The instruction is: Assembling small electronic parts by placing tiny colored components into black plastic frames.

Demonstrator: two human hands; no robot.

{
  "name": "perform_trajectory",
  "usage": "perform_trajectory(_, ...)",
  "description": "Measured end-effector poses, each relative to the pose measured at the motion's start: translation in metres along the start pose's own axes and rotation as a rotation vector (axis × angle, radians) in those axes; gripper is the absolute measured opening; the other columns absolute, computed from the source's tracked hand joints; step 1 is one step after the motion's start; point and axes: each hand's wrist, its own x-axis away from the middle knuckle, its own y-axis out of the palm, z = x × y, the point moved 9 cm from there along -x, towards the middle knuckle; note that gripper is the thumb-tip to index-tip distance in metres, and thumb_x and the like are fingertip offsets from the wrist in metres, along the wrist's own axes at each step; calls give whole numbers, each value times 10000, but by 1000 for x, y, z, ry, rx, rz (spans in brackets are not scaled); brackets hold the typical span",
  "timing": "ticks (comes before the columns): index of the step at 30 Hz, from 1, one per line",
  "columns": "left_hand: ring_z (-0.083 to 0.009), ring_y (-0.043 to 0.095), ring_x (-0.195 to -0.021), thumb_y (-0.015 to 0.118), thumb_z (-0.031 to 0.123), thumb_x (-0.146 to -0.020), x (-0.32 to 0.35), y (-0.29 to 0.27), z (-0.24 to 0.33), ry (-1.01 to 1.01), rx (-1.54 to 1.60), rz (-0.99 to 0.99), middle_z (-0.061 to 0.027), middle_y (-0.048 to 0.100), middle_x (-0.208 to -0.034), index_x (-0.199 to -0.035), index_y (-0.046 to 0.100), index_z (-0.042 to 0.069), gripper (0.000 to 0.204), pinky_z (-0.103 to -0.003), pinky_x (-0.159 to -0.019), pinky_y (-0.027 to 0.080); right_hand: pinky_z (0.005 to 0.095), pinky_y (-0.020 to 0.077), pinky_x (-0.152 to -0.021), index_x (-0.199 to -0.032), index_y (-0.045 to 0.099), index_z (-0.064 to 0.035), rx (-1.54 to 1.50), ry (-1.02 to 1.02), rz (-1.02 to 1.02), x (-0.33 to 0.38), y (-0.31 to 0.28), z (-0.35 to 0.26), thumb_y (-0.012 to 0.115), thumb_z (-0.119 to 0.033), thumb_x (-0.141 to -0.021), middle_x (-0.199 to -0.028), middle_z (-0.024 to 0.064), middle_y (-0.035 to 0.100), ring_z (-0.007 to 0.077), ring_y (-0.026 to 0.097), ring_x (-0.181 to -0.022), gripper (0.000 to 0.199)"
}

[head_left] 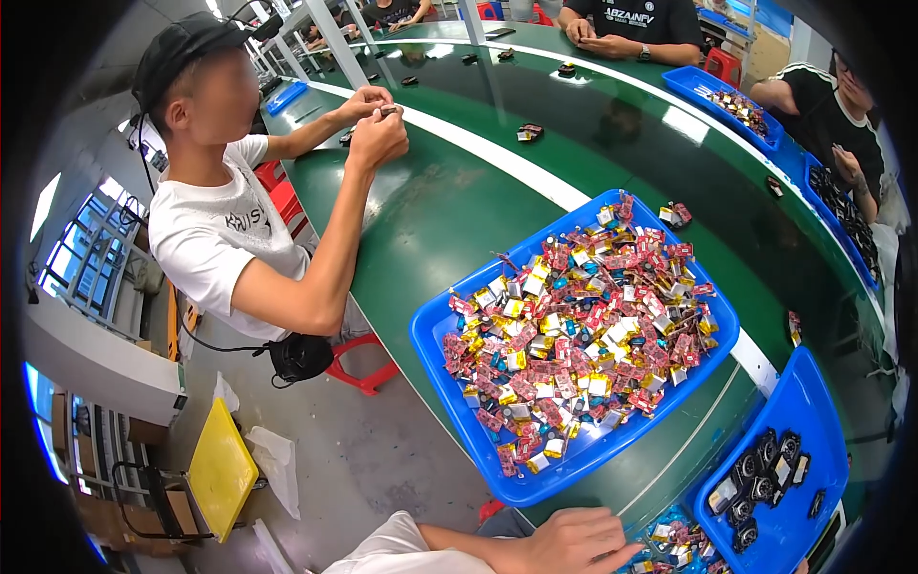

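Observation:
At the lower edge, my left hand [581,541] reaches in from a white sleeve. Its fingers are bent and drawn together; whatever they hold, if anything, is hidden. My right hand is out of the picture. Just right of my fingertips lies a pile of small circuit boards [677,547] with silver and yellow parts, cut off by the lower edge. Beyond my hand stands a large blue tray [521,495], heaped with red circuit boards [574,335] wired to silver-and-yellow cells. On the right, a tilted blue tray [803,421] holds several black casings [760,478] with round parts.
A green conveyor belt [612,124] with scattered devices runs along the green table [411,230]. At left, a co-worker in a white shirt [206,225] holds a small part. Other people sit across, near more blue trays [727,100]. A yellow-topped cart [222,469] stands on the floor.

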Motion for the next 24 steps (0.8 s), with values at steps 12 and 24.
perform_trajectory(12, -235, 446, -460, 706, 76, -738, 6, 3, 0, -71, -45, 26, -60, 416, -532, -589, 493, 73, 260, -340, -429, 355, 324, 504, -682, -998, 637, 57, 74, 151, 41, -8, -2, -14, 664, -118, -804, -924, 156, 649, 252, 622, -773, 263)
perform_trajectory(24, -261, 532, -489, 678, 116, -805, 14, 2, -4, -157, -28, 112, -97, 538, -571, -611, 568, 29, 239, -352, -456, 403, 379, 439, -770, -858, 564, 38, 111, 177, -72, 1, 6, 2, 574, -44, -741, -904, 168, 587, 326, 554, -859, 143)
